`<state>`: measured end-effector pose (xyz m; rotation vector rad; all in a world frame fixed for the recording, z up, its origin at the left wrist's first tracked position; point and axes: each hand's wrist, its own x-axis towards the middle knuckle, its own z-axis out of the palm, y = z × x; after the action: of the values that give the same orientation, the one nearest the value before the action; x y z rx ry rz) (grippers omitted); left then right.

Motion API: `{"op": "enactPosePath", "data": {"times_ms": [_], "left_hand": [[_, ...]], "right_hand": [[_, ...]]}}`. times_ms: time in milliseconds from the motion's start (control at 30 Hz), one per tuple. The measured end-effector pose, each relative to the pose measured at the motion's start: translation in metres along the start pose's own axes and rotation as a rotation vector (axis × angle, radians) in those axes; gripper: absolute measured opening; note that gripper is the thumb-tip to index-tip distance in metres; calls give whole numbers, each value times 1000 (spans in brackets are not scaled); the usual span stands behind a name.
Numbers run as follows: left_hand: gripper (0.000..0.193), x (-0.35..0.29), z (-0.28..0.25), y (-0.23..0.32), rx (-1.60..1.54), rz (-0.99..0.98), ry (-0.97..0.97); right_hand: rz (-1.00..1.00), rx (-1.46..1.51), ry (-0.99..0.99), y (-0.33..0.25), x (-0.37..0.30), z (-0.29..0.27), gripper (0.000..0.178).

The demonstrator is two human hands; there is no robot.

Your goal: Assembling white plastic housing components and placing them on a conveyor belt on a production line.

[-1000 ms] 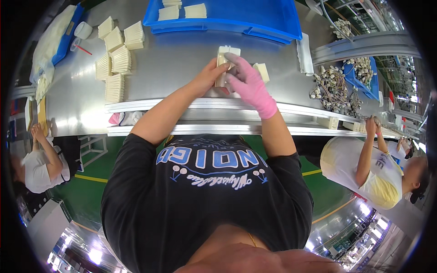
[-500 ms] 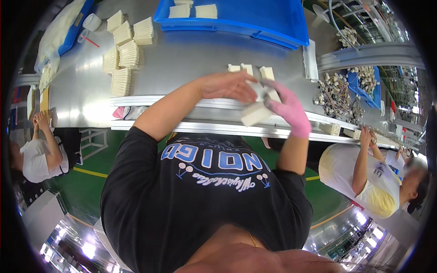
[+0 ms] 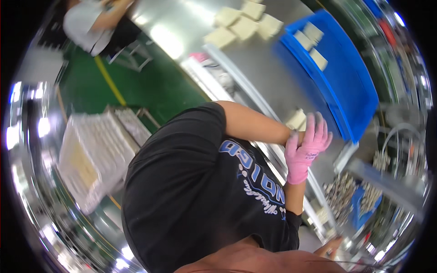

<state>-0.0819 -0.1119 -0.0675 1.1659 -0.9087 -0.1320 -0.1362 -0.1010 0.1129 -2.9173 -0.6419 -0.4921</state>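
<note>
My right hand [image 3: 310, 143], in a pink glove with grey fingertips, is raised with its fingers stretched out. Nothing shows in its grasp. It lies across my left wrist [image 3: 295, 135], and the fingers of my left hand are hidden behind the glove. Beside the gloved thumb, a few cream-white blocks [image 3: 297, 119] rest on the metal table [image 3: 291, 84]. Beyond my hands stands a large blue tray [image 3: 339, 102] with several stacks of cream strips [image 3: 313, 32] in it.
More cream stacks [image 3: 244, 27] lie at the table's far side. Metal rails [image 3: 246, 79] run along its near edge. Bundles of wired parts [image 3: 339, 193] sit at the right by a blue bin [image 3: 364, 209]. A plastic-wrapped stack [image 3: 98, 154] stands at the left; a co-worker [image 3: 95, 22] is behind it.
The view has swung round strongly. The white block between my hands no longer shows there. My gloved fingers have straightened, and my left hand has gone behind the glove.
</note>
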Motion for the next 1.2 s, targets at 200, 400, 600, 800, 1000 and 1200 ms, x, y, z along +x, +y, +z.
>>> {"op": "enactPosePath", "data": {"times_ms": [200,400,600,800,1000,1200], "left_hand": [[57,-32,-66,153,-706,-594,385],[45,-150,-135,255,689,-850,750],[51,-373,-149,402,1981,-1161,1500],[60,-476,-108,460,1417,-1629,1770],[37,-495,-78,438,1043,-1595,1668],[30,-501,-61,439,1096,-1509,1659]], "right_hand": [[-368,732,-7,0,64,57,35],[-566,728,-48,-20,140,118,29],[-973,938,-227,-110,149,117,26],[-1226,926,-456,-251,76,90,23],[-1442,860,-327,-420,-10,99,30],[-1595,630,-1,-590,-21,96,33]]}}
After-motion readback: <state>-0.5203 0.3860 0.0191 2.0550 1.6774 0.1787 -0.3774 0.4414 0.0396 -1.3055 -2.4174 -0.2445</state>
